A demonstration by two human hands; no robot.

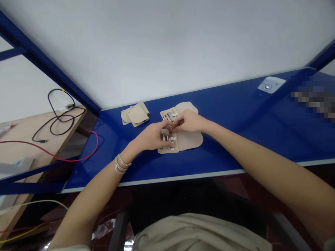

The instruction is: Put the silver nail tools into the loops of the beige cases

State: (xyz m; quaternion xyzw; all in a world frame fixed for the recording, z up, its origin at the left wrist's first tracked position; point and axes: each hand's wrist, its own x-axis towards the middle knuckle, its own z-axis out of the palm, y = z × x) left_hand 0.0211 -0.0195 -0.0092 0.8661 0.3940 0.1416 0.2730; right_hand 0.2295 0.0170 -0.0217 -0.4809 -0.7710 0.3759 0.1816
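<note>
Two beige folding cases lie unfolded side by side, the near case point(191, 140) and the far case point(186, 106), their rounded flaps to the right. Small metal tools point(165, 136), which look like manicure tools, sit in the near case's left half; similar metal tools point(170, 115) show in the far one. Over the near case spreads my left hand point(154, 135), thumb resting on its lower tools and forefinger reaching up to my right fingers. My right hand point(188, 120) is closed in a pinch where the two cases meet; what it pinches is hidden.
Several folded beige cases point(137, 114) are piled to the left on the blue table point(225, 108). A white device point(272, 85) with a round lit button lies at the far right. Left of the table, black cable point(52, 118) and red cable point(52, 152) cross a wooden surface.
</note>
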